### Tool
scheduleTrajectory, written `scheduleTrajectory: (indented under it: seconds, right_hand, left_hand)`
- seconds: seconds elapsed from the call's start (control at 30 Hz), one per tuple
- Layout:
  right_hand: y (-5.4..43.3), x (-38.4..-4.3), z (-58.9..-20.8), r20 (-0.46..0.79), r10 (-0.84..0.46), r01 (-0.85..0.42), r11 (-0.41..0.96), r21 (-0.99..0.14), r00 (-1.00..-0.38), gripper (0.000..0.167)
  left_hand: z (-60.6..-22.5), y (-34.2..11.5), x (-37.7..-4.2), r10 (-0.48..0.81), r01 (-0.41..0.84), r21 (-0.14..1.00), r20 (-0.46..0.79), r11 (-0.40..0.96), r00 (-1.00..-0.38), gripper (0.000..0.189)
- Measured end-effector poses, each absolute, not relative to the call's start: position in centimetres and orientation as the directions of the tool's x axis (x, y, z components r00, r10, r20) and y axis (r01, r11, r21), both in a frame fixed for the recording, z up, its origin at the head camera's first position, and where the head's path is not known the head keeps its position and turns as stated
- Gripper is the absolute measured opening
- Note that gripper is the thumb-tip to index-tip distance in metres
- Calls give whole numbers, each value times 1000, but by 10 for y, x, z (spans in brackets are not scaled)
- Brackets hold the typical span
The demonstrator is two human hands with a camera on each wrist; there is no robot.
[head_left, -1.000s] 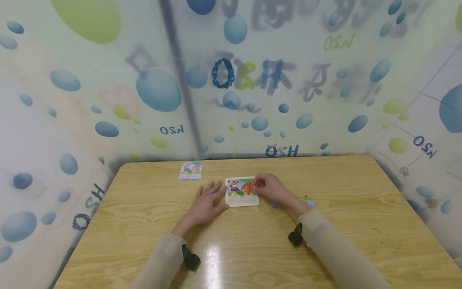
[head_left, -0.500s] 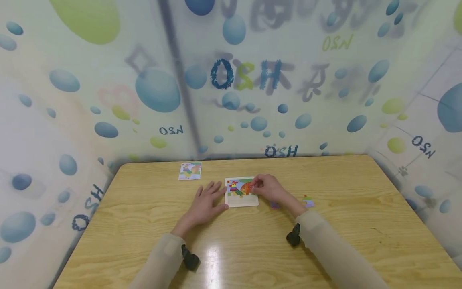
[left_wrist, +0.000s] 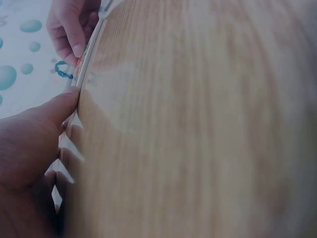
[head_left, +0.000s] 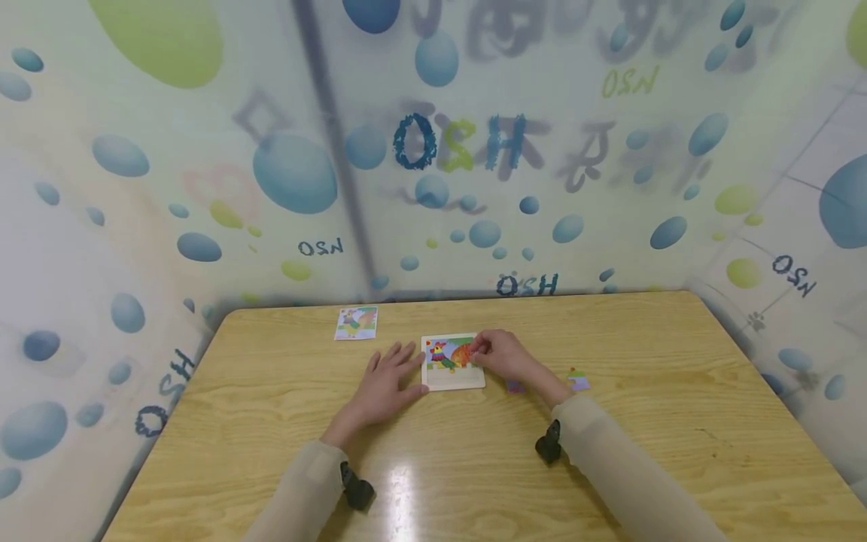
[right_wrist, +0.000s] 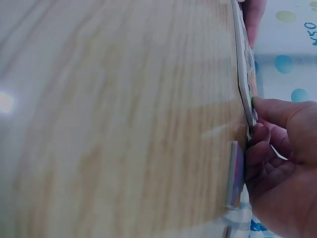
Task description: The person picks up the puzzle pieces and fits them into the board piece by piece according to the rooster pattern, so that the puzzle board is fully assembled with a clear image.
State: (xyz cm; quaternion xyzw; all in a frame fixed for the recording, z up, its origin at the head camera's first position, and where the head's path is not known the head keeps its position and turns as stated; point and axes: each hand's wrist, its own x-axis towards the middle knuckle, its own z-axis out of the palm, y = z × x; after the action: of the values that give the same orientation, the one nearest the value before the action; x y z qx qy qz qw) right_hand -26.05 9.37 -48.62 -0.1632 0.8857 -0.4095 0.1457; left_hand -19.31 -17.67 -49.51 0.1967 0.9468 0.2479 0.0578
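Observation:
A pale-framed puzzle board (head_left: 455,382) lies on the table, its upper part filled with a colourful rooster picture (head_left: 442,354) and its lower strip bare. My left hand (head_left: 384,385) rests flat with spread fingers, thumb and fingertips touching the board's left edge. At the right edge my right hand (head_left: 504,355) has its fingers curled and pinches a puzzle piece against the picture. Only a sliver of green shows at the thumb tip in the right wrist view, so most of this piece is hidden. Beside the right hand lies a loose purple puzzle piece (right_wrist: 236,174).
Another loose piece, green and lilac (head_left: 578,381), lies right of the right wrist. A small printed rooster card (head_left: 356,323) is at the table's back left. A patterned fabric wall (head_left: 433,226) rises behind the wooden table (head_left: 460,467).
Both hands keep their places at the board, the right fingers still on its right edge. The view shifts very slightly; no piece visibly moves.

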Motion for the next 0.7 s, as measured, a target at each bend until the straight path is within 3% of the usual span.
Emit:
scheduleTrajectory:
  seconds: [0.7]
  right_hand:
    - [84, -256, -483, -94, -316, -138, 638, -757, -944, 5]
  left_hand:
    - [-496, -177, -193, 404, 348, 507, 0, 789, -915, 66]
